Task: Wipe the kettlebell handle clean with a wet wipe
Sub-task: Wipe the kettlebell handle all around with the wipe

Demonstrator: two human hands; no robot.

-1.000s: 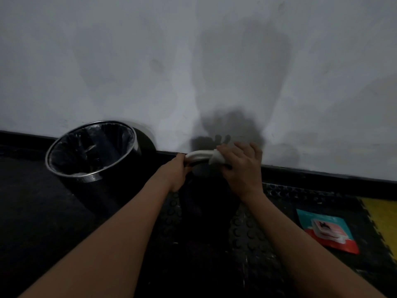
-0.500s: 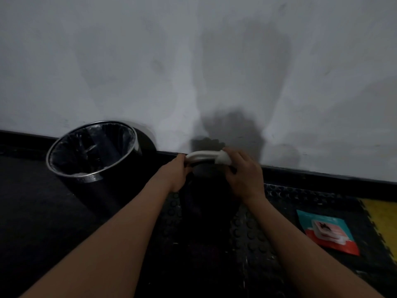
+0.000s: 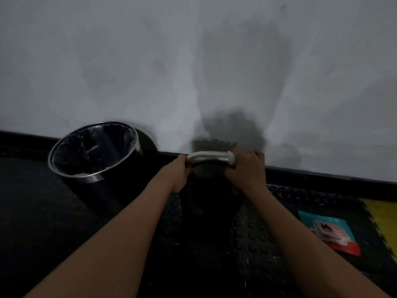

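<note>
The wiping itself looks to be the step in hand. The kettlebell [image 3: 210,190] stands on the studded floor mat [image 3: 257,233] close to the far wall, its dark body hard to make out, with its pale handle [image 3: 206,157] arching across the top. The left hand [image 3: 178,173] grips the left end of the handle, apparently steadying it. The right hand [image 3: 247,168] is curled round the right end with the wet wipe [image 3: 231,158] bunched under its fingers, a white edge showing beside the bare metal. Judging by this, the middle stretch of the handle lies uncovered, so the next move calls for sliding the wipe leftward along the bar with firm pressure, then turning the hand to reach the underside, which is hidden here. A lined bin [image 3: 94,149] stands at the left, a wipe packet [image 3: 328,231] near right.
</note>
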